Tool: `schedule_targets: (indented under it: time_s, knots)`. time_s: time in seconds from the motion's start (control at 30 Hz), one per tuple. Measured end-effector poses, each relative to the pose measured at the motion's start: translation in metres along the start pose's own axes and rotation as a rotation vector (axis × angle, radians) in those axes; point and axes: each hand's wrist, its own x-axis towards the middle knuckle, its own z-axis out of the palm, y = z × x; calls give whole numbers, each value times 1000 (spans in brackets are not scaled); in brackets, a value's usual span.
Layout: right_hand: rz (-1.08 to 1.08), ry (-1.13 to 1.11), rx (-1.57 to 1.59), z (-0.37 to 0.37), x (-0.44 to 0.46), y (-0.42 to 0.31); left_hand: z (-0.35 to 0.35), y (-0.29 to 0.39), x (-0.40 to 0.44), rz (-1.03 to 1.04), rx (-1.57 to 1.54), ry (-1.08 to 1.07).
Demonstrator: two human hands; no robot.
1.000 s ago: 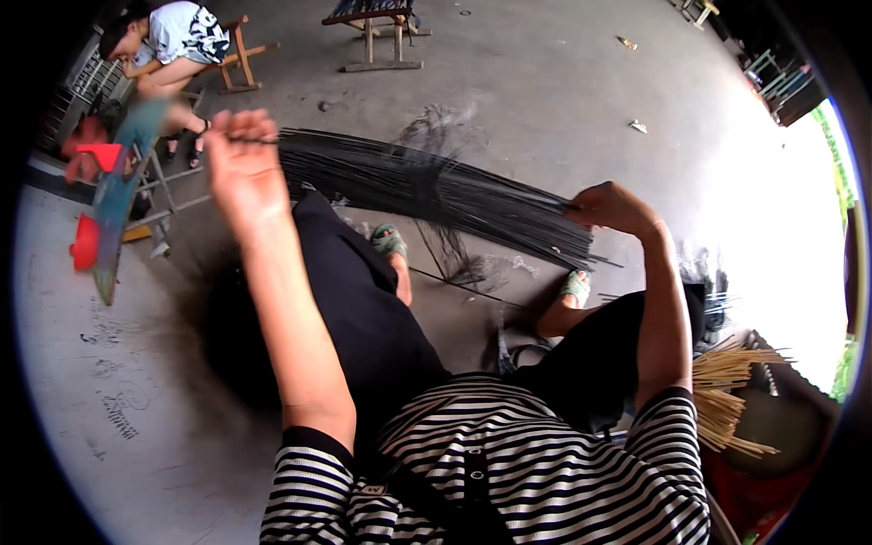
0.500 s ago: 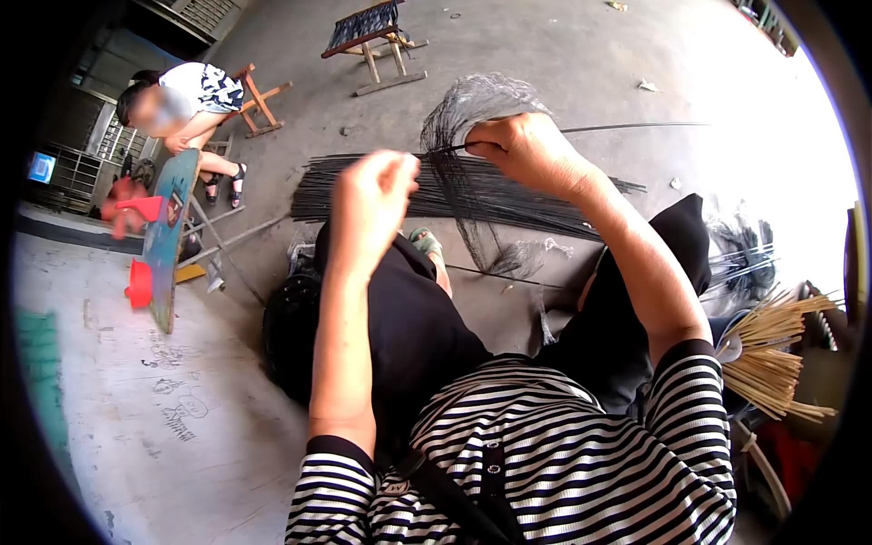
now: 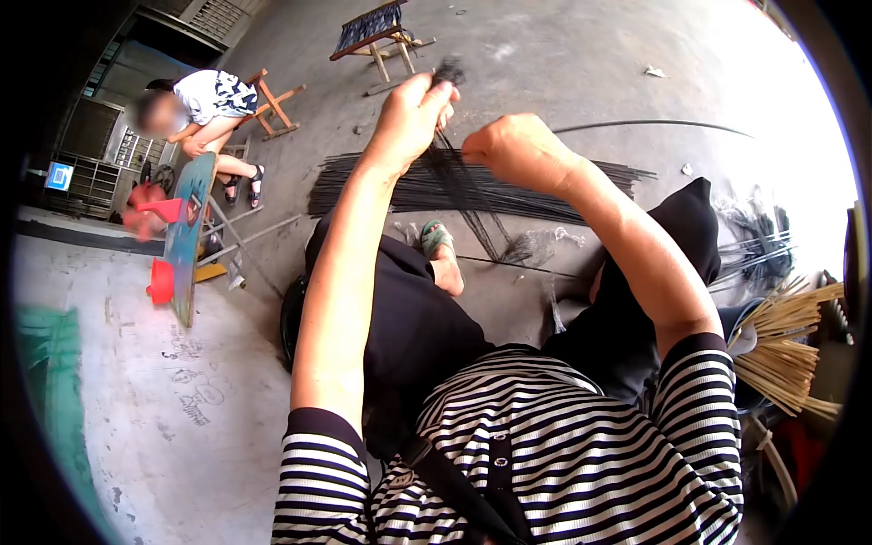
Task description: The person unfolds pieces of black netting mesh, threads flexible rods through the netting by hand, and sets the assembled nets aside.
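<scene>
My left hand (image 3: 407, 123) is closed on black mesh netting (image 3: 449, 71), bunched into a dark tuft above the fingers. Below that hand the netting hangs as a narrow strip (image 3: 461, 195) reaching toward the floor. My right hand (image 3: 522, 153) is closed just to the right of the strip. A thin black rod (image 3: 654, 123) runs out from it to the right in a slight curve. The end of the rod inside the right fist is hidden. On the floor beyond my knees lies a wide bundle of black rods (image 3: 545, 193).
A tangled pile of netting and rods (image 3: 758, 241) lies at right, above a container of pale sticks (image 3: 781, 354). Behind are a folding stool (image 3: 371, 29) and a seated person (image 3: 213, 109). A blue board with red parts (image 3: 186, 241) stands at left.
The netting, spread loosely by my right hand before, is now gathered in my left hand. My left hand has moved up and right; my right hand has stayed nearly in place.
</scene>
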Motion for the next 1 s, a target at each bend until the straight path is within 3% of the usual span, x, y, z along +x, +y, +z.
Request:
schedule_targets:
  time_s: [0.07, 0.37, 0.47, 0.57, 0.67, 0.73, 0.77, 0.8, 0.83, 0.87, 0.93, 1.0]
  knots:
    - [30, -101, 6, -3, -3, 1, 3, 1, 1, 41, -81, 58]
    - [118, -127, 78, -1, -2, 7, 3, 8, 0, 104, -28, 98]
    - [116, 56, 208, -1, -2, 2, 3, 13, -3, 80, -50, 100]
    - [236, 48, 326, -9, -1, -4, 4, 9, -2, 125, -85, 47]
    - [184, 167, 379, -3, -4, 4, 7, 3, -10, 200, 206, 3]
    - [296, 70, 453, -12, -9, 8, 12, 2, -22, 255, 640, 125]
    - [353, 23, 489, -17, -12, 11, 11, -11, -22, 332, 701, 200]
    - [245, 103, 348, -18, -16, 25, 9, -24, -23, 407, 762, 276]
    - [471, -1, 317, -31, -23, 40, -1, -33, -22, 336, 798, 308]
    - [561, 66, 377, -26, -33, 68, -15, -40, -21, 262, 831, 337]
    - [603, 34, 331, -46, -46, 76, -31, -48, -20, 293, 901, 428]
    - [596, -3, 324, -53, -51, 62, -26, -55, -14, 595, 696, 587]
